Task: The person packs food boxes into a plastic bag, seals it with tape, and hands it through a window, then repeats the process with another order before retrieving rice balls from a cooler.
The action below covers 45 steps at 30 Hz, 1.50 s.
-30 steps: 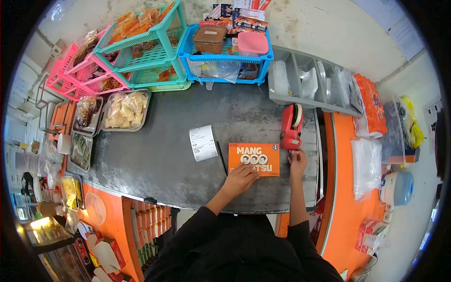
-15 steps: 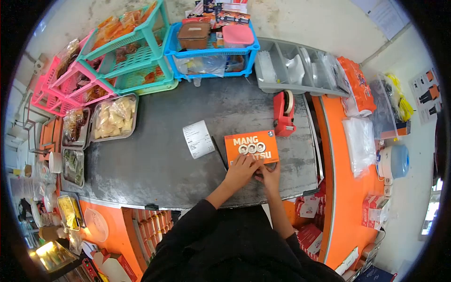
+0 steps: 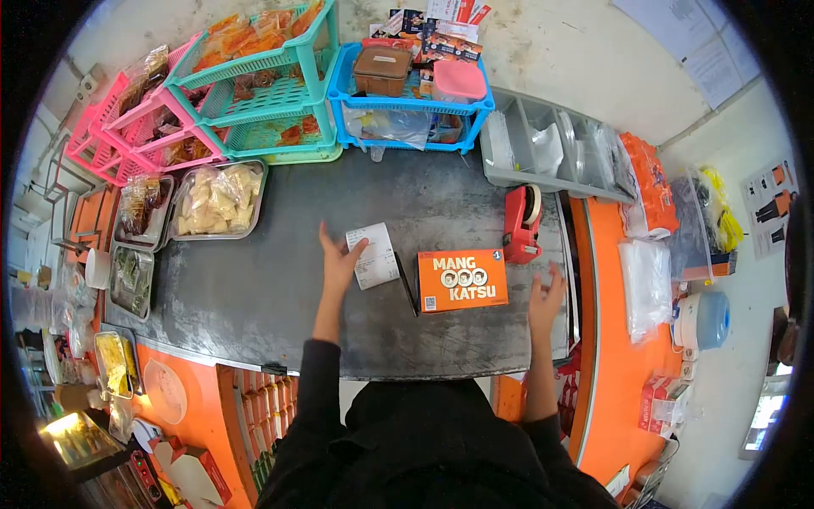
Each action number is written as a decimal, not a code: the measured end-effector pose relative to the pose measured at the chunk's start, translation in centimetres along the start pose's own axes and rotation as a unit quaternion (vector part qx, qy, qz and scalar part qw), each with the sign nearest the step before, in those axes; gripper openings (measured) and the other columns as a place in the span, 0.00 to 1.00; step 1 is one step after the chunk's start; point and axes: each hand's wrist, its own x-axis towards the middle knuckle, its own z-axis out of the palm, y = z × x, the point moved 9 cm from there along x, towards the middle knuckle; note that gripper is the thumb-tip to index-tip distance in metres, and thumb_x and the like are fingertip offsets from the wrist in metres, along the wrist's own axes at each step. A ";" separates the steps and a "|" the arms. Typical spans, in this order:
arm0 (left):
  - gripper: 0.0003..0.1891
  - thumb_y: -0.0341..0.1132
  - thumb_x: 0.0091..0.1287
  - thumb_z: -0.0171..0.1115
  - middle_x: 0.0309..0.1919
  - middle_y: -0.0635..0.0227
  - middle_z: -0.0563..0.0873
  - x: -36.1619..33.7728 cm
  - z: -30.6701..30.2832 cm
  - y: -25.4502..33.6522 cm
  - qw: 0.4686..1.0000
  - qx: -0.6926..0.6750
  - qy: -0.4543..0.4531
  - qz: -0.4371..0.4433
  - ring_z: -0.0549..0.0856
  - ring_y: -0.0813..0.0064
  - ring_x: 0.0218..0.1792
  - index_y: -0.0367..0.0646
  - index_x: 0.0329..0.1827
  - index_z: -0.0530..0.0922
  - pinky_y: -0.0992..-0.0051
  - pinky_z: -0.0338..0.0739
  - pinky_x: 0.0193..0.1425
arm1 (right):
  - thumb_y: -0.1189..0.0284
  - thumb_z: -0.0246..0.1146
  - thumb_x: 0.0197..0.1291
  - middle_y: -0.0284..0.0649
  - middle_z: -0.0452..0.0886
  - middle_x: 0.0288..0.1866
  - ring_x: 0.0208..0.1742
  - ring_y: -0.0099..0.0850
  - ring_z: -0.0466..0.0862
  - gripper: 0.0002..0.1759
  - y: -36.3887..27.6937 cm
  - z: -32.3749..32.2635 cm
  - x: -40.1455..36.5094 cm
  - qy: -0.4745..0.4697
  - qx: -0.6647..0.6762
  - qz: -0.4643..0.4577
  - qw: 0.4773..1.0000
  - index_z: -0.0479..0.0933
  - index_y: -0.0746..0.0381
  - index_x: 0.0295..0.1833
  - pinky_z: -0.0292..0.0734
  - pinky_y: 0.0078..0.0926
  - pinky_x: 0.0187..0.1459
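Observation:
An orange box (image 3: 462, 280) printed "MANG KATSU" lies closed on the dark table (image 3: 254, 288), with neither hand on it. To its left is a white printed receipt (image 3: 373, 256), and a thin black strip (image 3: 404, 284) lies between the two. My left hand (image 3: 340, 257) is at the receipt's left edge, fingers spread, thumb over or near the paper; whether it touches is unclear. My right hand (image 3: 547, 297) is raised to the right of the box, fingers apart and holding nothing. Just behind the box stands a red tape dispenser (image 3: 521, 225).
Teal baskets (image 3: 271, 110), pink baskets (image 3: 161, 127) and a blue rack (image 3: 415, 106) line the back. A grey divided tray (image 3: 551, 144) stands back right. Food trays (image 3: 219, 201) sit at the left. Clear plastic bags (image 3: 646, 288) lie on the orange counter at right.
Both hands have come off the box and moved apart, the left one to the receipt, the right one to the box's right side. The camera view has shifted slightly.

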 end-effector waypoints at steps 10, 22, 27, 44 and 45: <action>0.26 0.22 0.55 0.59 0.57 0.54 0.70 -12.5 10.0 6.1 0.974 0.165 -0.136 0.078 0.74 0.64 0.54 0.44 0.60 0.68 0.74 0.70 0.54 | 0.61 0.56 0.60 0.25 0.73 0.34 0.32 0.18 0.74 0.09 6.2 7.1 2.5 -0.124 0.287 0.325 0.892 0.73 0.49 0.45 0.71 0.16 0.27; 0.30 0.41 0.54 0.64 0.60 0.61 0.68 -12.7 11.1 0.9 0.907 0.390 -0.020 0.157 0.68 0.60 0.58 0.46 0.61 0.67 0.61 0.59 0.59 | 0.75 0.62 0.54 0.40 0.71 0.49 0.43 0.27 0.75 0.06 9.5 7.4 0.7 -0.146 0.149 0.103 0.973 0.74 0.65 0.37 0.71 0.21 0.33; 0.38 0.44 0.46 0.70 0.62 0.58 0.66 -12.2 11.5 1.6 0.910 0.362 -0.067 0.189 0.69 0.58 0.59 0.45 0.63 0.65 0.61 0.62 0.58 | 0.76 0.61 0.54 0.43 0.72 0.43 0.37 0.28 0.74 0.07 0.8 3.3 -0.3 -0.098 0.103 0.002 0.990 0.71 0.66 0.35 0.69 0.22 0.32; 0.39 0.39 0.44 0.70 0.62 0.51 0.65 -11.6 11.2 1.3 0.943 0.263 -0.103 0.176 0.71 0.55 0.58 0.42 0.62 0.65 0.66 0.69 0.57 | 0.66 0.63 0.51 0.37 0.71 0.35 0.36 0.30 0.74 0.13 -14.7 22.2 0.1 -0.720 0.030 -0.347 0.601 0.70 0.64 0.28 0.67 0.28 0.37; 0.39 0.39 0.44 0.70 0.61 0.51 0.65 -11.6 11.2 1.3 0.942 0.266 -0.103 0.178 0.71 0.54 0.58 0.42 0.62 0.65 0.66 0.69 0.57 | 0.63 0.64 0.50 0.37 0.72 0.35 0.36 0.29 0.74 0.15 -14.1 22.8 -0.5 -0.740 -0.010 -0.352 0.574 0.70 0.63 0.27 0.67 0.27 0.36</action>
